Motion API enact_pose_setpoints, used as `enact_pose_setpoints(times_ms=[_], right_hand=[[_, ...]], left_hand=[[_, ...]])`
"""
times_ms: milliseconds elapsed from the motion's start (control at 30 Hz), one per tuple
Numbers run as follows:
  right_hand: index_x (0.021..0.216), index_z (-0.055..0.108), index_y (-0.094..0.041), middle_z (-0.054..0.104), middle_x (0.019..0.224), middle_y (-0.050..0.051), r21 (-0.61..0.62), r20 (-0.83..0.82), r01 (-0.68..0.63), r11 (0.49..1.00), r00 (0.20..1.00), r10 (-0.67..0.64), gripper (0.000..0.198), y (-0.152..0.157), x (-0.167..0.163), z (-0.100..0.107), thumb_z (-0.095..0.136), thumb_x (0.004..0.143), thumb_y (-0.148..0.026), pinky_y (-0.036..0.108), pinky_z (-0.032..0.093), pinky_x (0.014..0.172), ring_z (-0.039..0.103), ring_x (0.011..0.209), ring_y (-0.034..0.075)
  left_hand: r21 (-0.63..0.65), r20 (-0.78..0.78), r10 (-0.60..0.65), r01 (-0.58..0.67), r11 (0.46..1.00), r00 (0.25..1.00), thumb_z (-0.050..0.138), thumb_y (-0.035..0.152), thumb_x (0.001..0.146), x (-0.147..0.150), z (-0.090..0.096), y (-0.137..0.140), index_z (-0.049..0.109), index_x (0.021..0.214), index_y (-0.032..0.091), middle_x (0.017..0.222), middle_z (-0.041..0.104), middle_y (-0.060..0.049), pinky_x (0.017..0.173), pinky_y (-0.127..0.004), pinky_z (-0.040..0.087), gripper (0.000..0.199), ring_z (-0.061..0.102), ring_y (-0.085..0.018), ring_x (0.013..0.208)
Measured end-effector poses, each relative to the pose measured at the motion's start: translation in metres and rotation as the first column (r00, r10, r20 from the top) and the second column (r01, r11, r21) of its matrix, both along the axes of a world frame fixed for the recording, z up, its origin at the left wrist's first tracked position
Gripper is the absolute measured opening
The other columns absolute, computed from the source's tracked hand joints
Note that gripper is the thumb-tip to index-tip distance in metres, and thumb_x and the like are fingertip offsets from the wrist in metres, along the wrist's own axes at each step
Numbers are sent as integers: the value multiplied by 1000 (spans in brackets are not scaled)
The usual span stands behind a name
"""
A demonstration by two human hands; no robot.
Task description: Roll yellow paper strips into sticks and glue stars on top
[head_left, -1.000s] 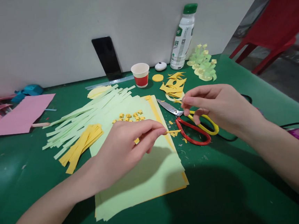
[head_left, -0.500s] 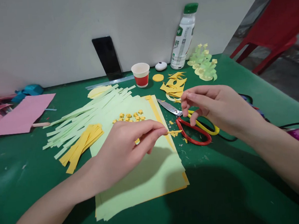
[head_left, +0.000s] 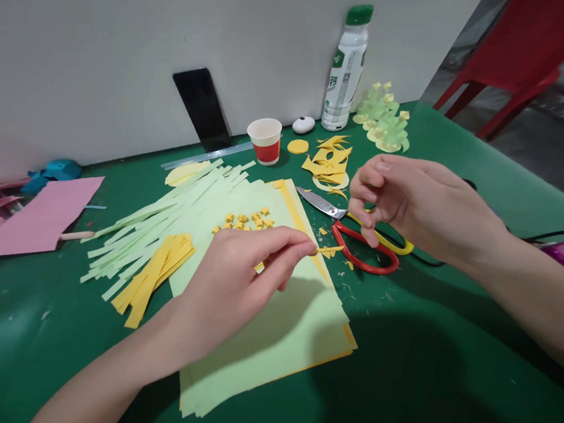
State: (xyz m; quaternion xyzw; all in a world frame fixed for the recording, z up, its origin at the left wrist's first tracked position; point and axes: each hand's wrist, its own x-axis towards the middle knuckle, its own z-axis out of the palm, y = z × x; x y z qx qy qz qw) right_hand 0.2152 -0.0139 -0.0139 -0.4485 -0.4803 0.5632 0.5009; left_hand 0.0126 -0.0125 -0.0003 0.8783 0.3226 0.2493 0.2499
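Observation:
Over the pale green paper stack [head_left: 254, 345], my left hand [head_left: 248, 274] pinches a narrow yellow paper strip [head_left: 332, 249] between thumb and forefinger. Its short free end points right. Above the scissors' handles hovers my right hand [head_left: 409, 200], fingers loosely curled and apart, with nothing visible in them. The scissors [head_left: 367, 250], one handle loop red and one yellow, lie with their blades toward the paper. Small folded yellow paper stars [head_left: 243, 219] sit on the stack just behind my left hand, which hides part of the group.
Yellow strips [head_left: 156, 272] and pale green strips [head_left: 164, 218] lie to the left, near pink paper [head_left: 45, 216]. Along the wall stand a phone [head_left: 203, 110], a paper cup [head_left: 265, 142] and a bottle [head_left: 347, 71]. Yellow scraps [head_left: 329, 161] lie behind the scissors.
My right hand has drawn slightly to the right, away from the strip, and turned a little. My left hand and the strip in it have stayed in place.

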Motion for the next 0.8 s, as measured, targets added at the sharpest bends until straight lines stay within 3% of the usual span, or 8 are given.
enact_pose_setpoints(times_ms=[167,300,400,533,667,800], right_hand=[[59,41,-17,37,61,-2,19,4,-23,1000,1000,23,31,-4,0,-1,45,87,-30,18,43,34,44,49,7],[65,58,-16,49,62,-2,43,73,-21,999,997,18,23,-5,2,-3,60,77,-35,16,41,36,48,47,5],[70,66,-18,59,65,-2,71,144,18,997,989,-28,13,-4,5,-5,71,67,-30,17,42,41,48,44,4],[61,63,-17,61,64,-2,151,253,75,986,961,-111,14,-1,9,-7,75,57,-23,20,40,45,48,46,5],[59,59,-17,60,61,0,253,608,-48,966,785,-120,25,3,11,-8,67,67,-39,23,39,50,53,55,10],[42,50,-17,42,38,-3,178,778,-197,964,628,-15,40,5,12,-16,62,71,-40,24,20,41,30,39,6]], left_hand=[[-7,-10,2,-2,1000,1000,49,18,87,-1,0,0,62,74,14,49,53,8,52,-11,39,19,47,-2,43],[-3,-9,4,-4,1000,1000,48,18,87,-1,0,1,62,74,15,49,54,8,51,-13,39,19,49,-3,43],[-2,-14,9,-9,1000,1000,49,19,87,-1,0,1,62,73,16,49,55,7,50,-14,40,19,50,-4,43],[-1,-11,14,-14,1000,1000,49,20,87,0,-1,0,63,73,16,50,56,8,51,-14,40,20,51,-4,43],[-13,5,13,-13,1000,1000,49,19,87,0,0,0,63,75,16,50,56,8,53,-13,42,19,52,-4,45],[-15,40,6,-6,1000,999,50,17,86,0,2,-1,64,77,15,52,58,8,55,-11,42,16,53,-3,48]])
